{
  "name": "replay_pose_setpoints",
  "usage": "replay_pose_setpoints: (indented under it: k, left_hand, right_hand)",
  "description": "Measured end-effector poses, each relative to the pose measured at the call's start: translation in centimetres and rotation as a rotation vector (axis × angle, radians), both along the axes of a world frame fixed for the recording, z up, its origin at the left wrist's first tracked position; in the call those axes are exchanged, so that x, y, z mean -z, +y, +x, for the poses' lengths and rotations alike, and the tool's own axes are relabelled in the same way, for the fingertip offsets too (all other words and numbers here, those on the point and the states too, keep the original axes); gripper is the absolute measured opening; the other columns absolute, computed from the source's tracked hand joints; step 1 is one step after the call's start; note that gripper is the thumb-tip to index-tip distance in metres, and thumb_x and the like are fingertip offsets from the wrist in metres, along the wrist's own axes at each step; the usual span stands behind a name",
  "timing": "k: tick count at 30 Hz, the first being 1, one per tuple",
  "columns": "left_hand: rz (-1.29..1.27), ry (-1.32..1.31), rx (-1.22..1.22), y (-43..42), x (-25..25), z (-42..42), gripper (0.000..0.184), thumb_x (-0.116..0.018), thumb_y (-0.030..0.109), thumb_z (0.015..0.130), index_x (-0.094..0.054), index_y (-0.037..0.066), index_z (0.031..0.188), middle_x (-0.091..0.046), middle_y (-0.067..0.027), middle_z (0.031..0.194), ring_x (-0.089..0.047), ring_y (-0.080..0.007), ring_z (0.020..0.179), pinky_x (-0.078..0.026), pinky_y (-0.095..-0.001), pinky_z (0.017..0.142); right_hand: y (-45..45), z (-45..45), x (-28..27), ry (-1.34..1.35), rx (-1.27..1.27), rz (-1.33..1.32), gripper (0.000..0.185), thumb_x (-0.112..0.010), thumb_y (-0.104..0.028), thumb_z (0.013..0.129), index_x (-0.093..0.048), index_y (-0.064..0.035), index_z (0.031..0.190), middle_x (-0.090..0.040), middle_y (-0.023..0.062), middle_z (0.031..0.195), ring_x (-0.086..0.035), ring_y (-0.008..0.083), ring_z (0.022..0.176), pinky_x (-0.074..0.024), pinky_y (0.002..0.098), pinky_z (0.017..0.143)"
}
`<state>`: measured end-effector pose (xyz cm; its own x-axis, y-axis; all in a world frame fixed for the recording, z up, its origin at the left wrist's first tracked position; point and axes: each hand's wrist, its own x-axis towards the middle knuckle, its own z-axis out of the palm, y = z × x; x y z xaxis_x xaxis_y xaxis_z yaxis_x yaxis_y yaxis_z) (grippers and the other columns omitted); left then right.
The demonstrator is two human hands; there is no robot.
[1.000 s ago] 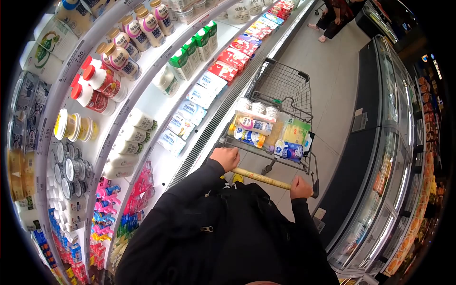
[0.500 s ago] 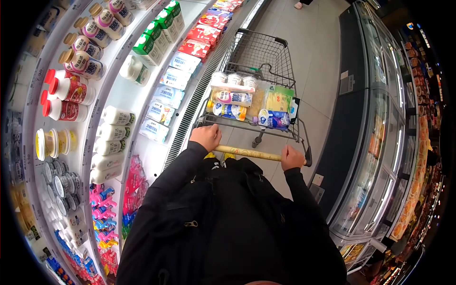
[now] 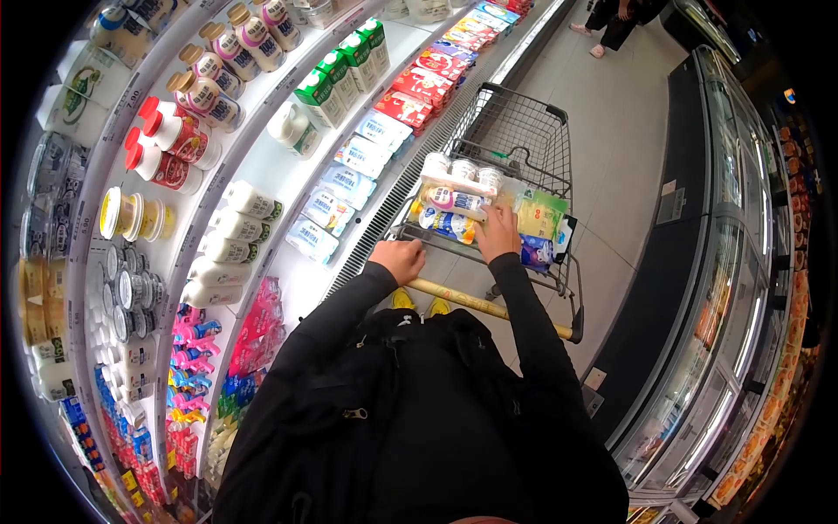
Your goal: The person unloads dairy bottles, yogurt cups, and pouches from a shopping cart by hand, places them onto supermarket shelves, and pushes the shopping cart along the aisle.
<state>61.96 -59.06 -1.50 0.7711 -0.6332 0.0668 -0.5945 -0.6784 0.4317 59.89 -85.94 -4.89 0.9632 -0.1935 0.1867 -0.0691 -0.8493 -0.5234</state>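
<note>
My left hand [image 3: 399, 260] is closed round the left end of the yellow cart handle [image 3: 463, 299]. Off the handle, my right hand [image 3: 497, 232] reaches over the near part of the shopping cart [image 3: 567, 166], its fingers at the right end of a white bottle with a purple label [image 3: 454, 202]. Whether the fingers grip the bottle cannot be made out. Beside the bottle lie a yellow-and-blue pack [image 3: 447, 224], white cups [image 3: 463, 169], a green-and-yellow pack [image 3: 539, 215] and a blue-purple pack [image 3: 536, 253], partly behind my right hand.
Refrigerated shelves [image 3: 253, 166] with bottles, cartons and cups run along the left. On the right stands a row of glass-fronted freezers [image 3: 711, 288]. A person in dark trousers [image 3: 615, 31] is farther up the aisle [image 3: 602, 113].
My right hand has left the handle and moved forward and left to the items in the cart. My left hand stays on the handle. The person's legs show again at the top.
</note>
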Motion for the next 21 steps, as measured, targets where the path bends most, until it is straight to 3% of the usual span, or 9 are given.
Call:
replay_pose_setpoints:
  k: [2, 4, 7, 14, 19, 20, 21]
  left_hand:
    - [0.0, -0.009, -0.008, 0.0, -0.1, 0.0, 0.023, -0.063, 0.027, 0.094, -0.063, 0.008, 0.083, -0.066, -0.0114, 0.065, -0.066, -0.0354, 0.062, -0.052, -0.0474, 0.057]
    - [0.015, -0.03, -0.016, -0.1, 0.1, -0.1, 0.022, -0.063, 0.027, 0.094, -0.063, 0.008, 0.084, -0.066, -0.0109, 0.065, -0.066, -0.0357, 0.06, -0.052, -0.0474, 0.057]
    - [-0.013, -0.042, -0.038, -0.1, 0.3, -0.2, 0.02, -0.063, 0.027, 0.093, -0.064, 0.009, 0.084, -0.067, -0.0109, 0.066, -0.066, -0.0358, 0.06, -0.052, -0.0477, 0.057]
    - [0.006, -0.052, -0.09, -0.3, 0.3, -0.2, 0.021, -0.062, 0.026, 0.092, -0.065, 0.008, 0.08, -0.066, -0.0122, 0.065, -0.067, -0.0353, 0.062, -0.052, -0.0477, 0.058]
    - [0.007, -0.018, -0.153, -0.6, -0.5, -0.3, 0.023, -0.065, 0.03, 0.093, -0.067, 0.009, 0.084, -0.069, -0.0119, 0.071, -0.068, -0.0351, 0.066, -0.054, -0.0471, 0.061]
    - [0.042, 0.103, -0.214, -0.9, -0.8, -0.3, 0.026, -0.069, 0.034, 0.092, -0.07, 0.009, 0.091, -0.073, -0.0097, 0.082, -0.071, -0.0314, 0.08, -0.056, -0.0435, 0.071]
    - [0.045, 0.103, -0.204, -1.3, -0.7, -0.2, 0.026, -0.069, 0.034, 0.092, -0.07, 0.009, 0.091, -0.073, -0.0097, 0.082, -0.071, -0.0314, 0.08, -0.056, -0.0435, 0.071]
  right_hand:
    - [1.0, 1.9, 0.9, 0.02, 0.016, -0.039, 0.049, -0.08, -0.022, 0.084, -0.065, -0.0179, 0.13, -0.052, 0.0161, 0.131, -0.052, 0.0391, 0.123, -0.0518, 0.0461, 0.096]
    - [1.6, 2.8, 1.5, 0.26, 0.119, -0.01, 0.063, -0.082, -0.026, 0.084, -0.057, -0.0273, 0.141, -0.047, 0.0199, 0.137, -0.049, 0.0426, 0.127, -0.0501, 0.0488, 0.1]
    - [1.8, 3.5, 2.7, 0.251, 0.16, 0.012, 0.065, -0.083, -0.026, 0.084, -0.053, -0.0311, 0.142, -0.051, 0.0198, 0.133, -0.052, 0.0425, 0.125, -0.0499, 0.0485, 0.1]
    - [-0.5, 4.2, 3.9, 0.271, 0.123, 0.076, 0.06, -0.086, -0.022, 0.08, -0.058, -0.0252, 0.133, -0.057, 0.0188, 0.124, -0.057, 0.0407, 0.117, -0.0488, 0.0452, 0.1]
    - [-1.7, 1.7, 1.8, 0.012, 0.155, 0.278, 0.057, -0.088, -0.017, 0.076, -0.063, -0.0224, 0.127, -0.054, 0.0188, 0.119, -0.058, 0.0404, 0.11, -0.0498, 0.0455, 0.098]
    - [-1.7, 1.2, 1.5, -0.019, 0.156, 0.26, 0.056, -0.087, -0.018, 0.079, -0.06, -0.0165, 0.127, -0.058, 0.0178, 0.119, -0.063, 0.0373, 0.106, -0.0529, 0.0416, 0.093]
    - [-1.8, 1.3, 1.3, -0.019, 0.166, 0.262, 0.056, -0.087, -0.018, 0.079, -0.06, -0.0165, 0.127, -0.058, 0.0178, 0.119, -0.063, 0.0373, 0.106, -0.0529, 0.0416, 0.093]
